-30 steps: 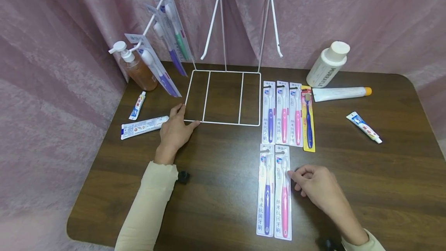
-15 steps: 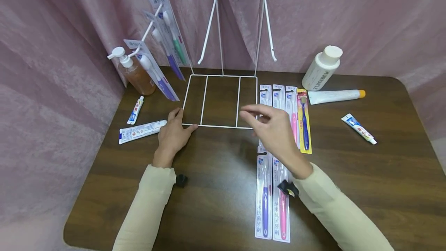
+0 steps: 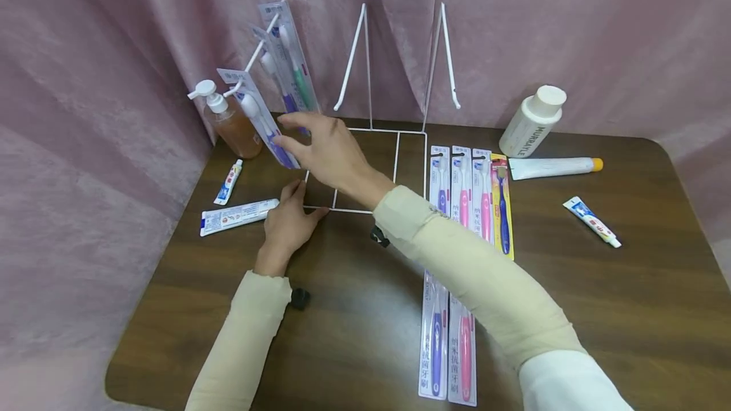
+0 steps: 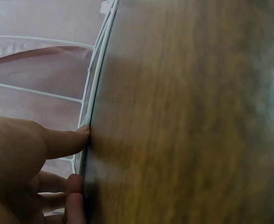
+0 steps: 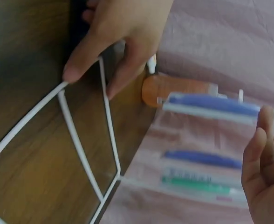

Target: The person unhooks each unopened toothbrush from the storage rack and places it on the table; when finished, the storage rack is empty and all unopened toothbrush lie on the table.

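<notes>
Head view: the left hand (image 3: 290, 221) rests with fingers spread on the near left corner of the white wire rack (image 3: 394, 170) on the table (image 3: 628, 297), while the right hand (image 3: 327, 148), fingers loosely apart, reaches to the lowest toothbrush pack (image 3: 257, 116) hanging on the rack's left hook, beside the pump bottle (image 3: 228, 120). Left wrist view: straight fingers (image 4: 65, 140) press the rack wire (image 4: 97, 88). Right wrist view: the right fingertips (image 5: 263, 140) touch the pack (image 5: 211, 105), gripping nothing.

Bare surface (image 3: 354, 309) lies open between both forearms. Far left is crowded: pump bottle (image 3: 231, 122), hanging toothbrush packs (image 3: 259, 119), wire rack (image 3: 394, 144). Gap between packs and curtain possibly narrow; view unclear.
</notes>
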Available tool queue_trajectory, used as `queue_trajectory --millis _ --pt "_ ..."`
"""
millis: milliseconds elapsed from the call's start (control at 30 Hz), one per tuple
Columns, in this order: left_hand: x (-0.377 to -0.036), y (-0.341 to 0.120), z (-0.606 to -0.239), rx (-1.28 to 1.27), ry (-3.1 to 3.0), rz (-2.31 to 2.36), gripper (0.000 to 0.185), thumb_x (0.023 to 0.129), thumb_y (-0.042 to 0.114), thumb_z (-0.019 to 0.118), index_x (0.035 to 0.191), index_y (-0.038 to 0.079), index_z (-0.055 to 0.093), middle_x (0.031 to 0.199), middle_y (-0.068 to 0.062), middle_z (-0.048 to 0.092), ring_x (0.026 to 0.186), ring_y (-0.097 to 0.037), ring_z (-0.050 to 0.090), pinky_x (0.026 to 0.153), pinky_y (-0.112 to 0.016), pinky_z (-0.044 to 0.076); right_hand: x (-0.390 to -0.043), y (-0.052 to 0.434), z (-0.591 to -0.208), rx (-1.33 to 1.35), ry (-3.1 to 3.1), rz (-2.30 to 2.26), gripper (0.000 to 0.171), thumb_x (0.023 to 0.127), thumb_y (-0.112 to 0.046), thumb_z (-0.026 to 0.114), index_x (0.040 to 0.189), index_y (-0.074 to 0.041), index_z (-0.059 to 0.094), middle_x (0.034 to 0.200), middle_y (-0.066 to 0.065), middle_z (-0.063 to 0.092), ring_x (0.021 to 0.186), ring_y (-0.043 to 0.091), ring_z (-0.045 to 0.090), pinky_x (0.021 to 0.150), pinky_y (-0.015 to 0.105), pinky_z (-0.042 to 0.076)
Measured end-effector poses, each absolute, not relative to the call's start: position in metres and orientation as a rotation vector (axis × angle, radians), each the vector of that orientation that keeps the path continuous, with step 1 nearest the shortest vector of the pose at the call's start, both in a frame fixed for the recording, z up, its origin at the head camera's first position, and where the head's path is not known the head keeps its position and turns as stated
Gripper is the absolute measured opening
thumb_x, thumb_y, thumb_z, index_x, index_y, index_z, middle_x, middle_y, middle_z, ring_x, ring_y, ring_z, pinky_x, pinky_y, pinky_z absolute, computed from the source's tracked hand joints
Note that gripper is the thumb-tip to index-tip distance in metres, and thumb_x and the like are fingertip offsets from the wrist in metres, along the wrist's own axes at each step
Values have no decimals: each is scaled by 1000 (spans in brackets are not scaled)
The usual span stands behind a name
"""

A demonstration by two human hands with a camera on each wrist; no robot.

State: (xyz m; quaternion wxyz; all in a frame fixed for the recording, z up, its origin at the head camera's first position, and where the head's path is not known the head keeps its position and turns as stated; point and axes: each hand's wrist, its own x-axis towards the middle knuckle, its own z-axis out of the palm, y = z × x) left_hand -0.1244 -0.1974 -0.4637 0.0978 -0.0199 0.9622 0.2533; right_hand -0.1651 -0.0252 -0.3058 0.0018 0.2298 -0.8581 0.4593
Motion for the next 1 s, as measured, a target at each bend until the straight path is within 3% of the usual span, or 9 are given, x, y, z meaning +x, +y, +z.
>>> queue_trajectory --millis 100,200,267,367,567,633,767,1000 --pt "-123 -192 -466 -24 2862 778 94 109 55 73 180 6 35 187 -18 34 154 -53 57 107 -75 57 -166 -35 -308 715 -2652 1409 44 114 -34 74 153 -13 74 155 6 77 122 18 81 100 32 64" --pt "-123 -188 -466 9 2882 788 94 109 55 73 180 7 36 186 -19 36 155 -51 57 104 -74 58 -166 -39 -308 652 -2632 1461 40 116 -32 72 150 -12 76 139 7 84 92 13 80 86 28 62" --pt "-124 -186 -466 23 2888 786 93 109 54 74 179 5 36 186 -21 37 156 -50 57 101 -73 59 -166 -39 -308 609 -2626 1495 36 117 -32 70 146 -14 79 127 6 86 75 11 71 74 26 55" --pt "-125 -186 -468 34 2898 772 93 109 53 74 178 4 38 185 -22 38 155 -50 58 98 -71 61 -166 -37 -309 559 -2603 1524 32 116 -32 71 141 -16 82 117 4 88 70 11 66 68 26 50" --pt "-127 -185 -472 26 2909 751 94 108 55 75 179 6 37 185 -20 38 153 -50 59 97 -69 61 -167 -32 -309 531 -2551 1544 30 114 -32 74 139 -17 84 134 4 86 107 15 80 91 34 63" --pt "-127 -185 -473 17 2904 751 95 108 55 74 180 7 36 186 -19 36 155 -49 58 100 -70 60 -166 -31 -310 531 -2542 1562 30 114 -31 74 139 -17 84 136 4 86 111 18 81 90 36 64" --pt "-127 -185 -472 7 2887 754 96 108 56 74 180 7 34 187 -18 34 157 -49 56 104 -72 59 -165 -29 -311 517 -2532 1609 30 114 -31 75 139 -17 84 136 4 86 100 18 78 78 30 58" --pt "-123 -183 -463 -7 2869 767 94 108 52 75 177 1 38 185 -24 35 153 -54 58 107 -75 56 -161 -24 -310 501 -2436 1792 28 115 -28 74 137 -13 84 112 8 87 68 26 80 63 25 53"
